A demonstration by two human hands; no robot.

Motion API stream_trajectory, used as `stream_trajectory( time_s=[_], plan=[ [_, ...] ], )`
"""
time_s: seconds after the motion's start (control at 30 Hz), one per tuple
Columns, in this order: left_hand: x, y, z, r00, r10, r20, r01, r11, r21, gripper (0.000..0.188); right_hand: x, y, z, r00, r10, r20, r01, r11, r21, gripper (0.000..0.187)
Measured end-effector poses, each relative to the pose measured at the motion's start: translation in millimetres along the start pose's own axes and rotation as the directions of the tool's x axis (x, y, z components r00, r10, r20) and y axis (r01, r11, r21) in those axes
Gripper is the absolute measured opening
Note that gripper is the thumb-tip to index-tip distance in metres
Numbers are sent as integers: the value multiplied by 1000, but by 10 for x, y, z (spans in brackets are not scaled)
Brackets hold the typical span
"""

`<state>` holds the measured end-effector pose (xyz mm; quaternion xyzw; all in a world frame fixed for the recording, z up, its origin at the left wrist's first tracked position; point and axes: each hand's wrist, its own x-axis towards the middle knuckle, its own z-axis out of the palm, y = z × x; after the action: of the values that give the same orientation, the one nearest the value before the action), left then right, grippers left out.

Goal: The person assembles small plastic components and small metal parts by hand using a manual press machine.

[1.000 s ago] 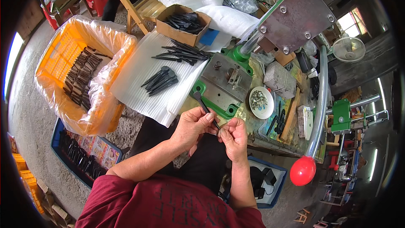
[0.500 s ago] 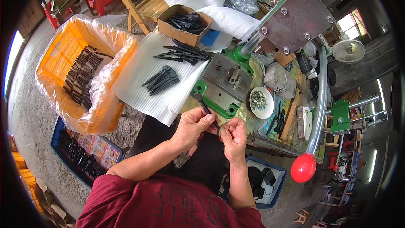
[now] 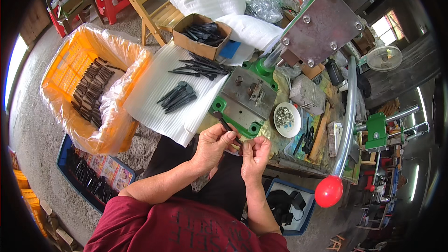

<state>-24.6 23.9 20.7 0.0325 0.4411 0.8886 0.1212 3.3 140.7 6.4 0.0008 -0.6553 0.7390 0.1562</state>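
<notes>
My left hand [image 3: 213, 145] is closed round a slim black plastic stake [image 3: 224, 123], whose wider head points up and away from me. Fingers and thumb of my right hand [image 3: 255, 155] pinch together at the stake's near end; whatever they grip there is hidden. Just beyond both hands stands a hand press with a green base [image 3: 249, 130] and a steel plate [image 3: 237, 94]. A white bowl [image 3: 295, 132] of small metal pieces is to its right. On white foam sheet [image 3: 156, 107] to the left lie a small bunch of black stakes [image 3: 177, 96] and a looser pile [image 3: 199, 67].
An open cardboard box [image 3: 198, 48] of black parts stands behind the piles. At left is a plastic-lined orange crate [image 3: 65, 84] with rows of dark pieces. The press's long lever [image 3: 347, 130] ends in a red ball [image 3: 329, 191] at right. Blue trays [image 3: 74, 182] sit low down.
The view has shifted slightly. My hands stay together at the stake, with my right fingers still pinched at its near end.
</notes>
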Motion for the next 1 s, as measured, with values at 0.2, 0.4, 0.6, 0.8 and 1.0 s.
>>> stream_trajectory(
  time_s=[0.2, 0.4, 0.6, 0.8, 1.0],
  plan=[
    [234, 61, -4, 999, -13, -42, 13, 1000, -2, 12, 37, -61, -23, 998, -58, -36, 57, 998, -17, 16],
    [887, 197, 48, 986, 168, 19, -164, 925, 341, 8, 16, -31, -143, 997, -32, -69, 32, 999, -8, 13],
    [1367, 160, 53, 958, 283, 54, -260, 769, 584, 6, -42, -4, -185, 998, -11, -59, 10, 1000, -18, 11],
    [1467, 138, 95, 944, 322, 70, -277, 661, 698, 7, -69, 19, -232, 997, 0, -80, -1, 1000, -12, 11],
    [1502, 110, 85, 941, 329, 82, -288, 645, 708, 8, -94, 32, -254, 996, 32, -82, -32, 999, 1, 10]
  ],
)
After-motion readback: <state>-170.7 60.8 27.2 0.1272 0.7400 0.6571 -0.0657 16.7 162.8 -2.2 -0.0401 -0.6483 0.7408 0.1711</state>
